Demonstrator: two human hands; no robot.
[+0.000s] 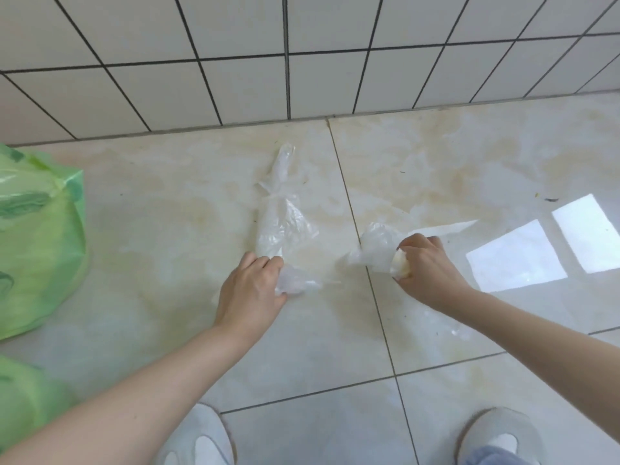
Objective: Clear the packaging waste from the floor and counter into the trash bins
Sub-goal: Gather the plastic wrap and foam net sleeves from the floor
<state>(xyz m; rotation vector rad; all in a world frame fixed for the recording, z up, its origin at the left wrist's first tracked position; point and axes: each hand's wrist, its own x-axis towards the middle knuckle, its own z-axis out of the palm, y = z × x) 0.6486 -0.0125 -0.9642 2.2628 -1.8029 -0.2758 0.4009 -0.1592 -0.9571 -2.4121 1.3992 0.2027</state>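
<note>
Two clear plastic bags lie on the floor [167, 229] near the foot of the tiled wall [235, 62], and the person is bent over both. The left hand [250, 290] pinches the near end of the longer clear bag [283, 226], which stretches away toward the wall along the floor joint. The right hand [426, 266] has its fingers curled round a crumpled clear bag [375, 245], with something pale and yellowish bunched in the fist (I cannot tell what it is).

This film looks featherweight, limp and a little slippery on glazed tile; a pinch at one end should lift it, though it will trail and catch air, so scrunching it into the palm seems wiser.

The floor is glossy cream tile with dark grout and bright window reflections at the right. A green bin bag [37, 236] stands at the left edge. White shoes [201, 437] show below.
</note>
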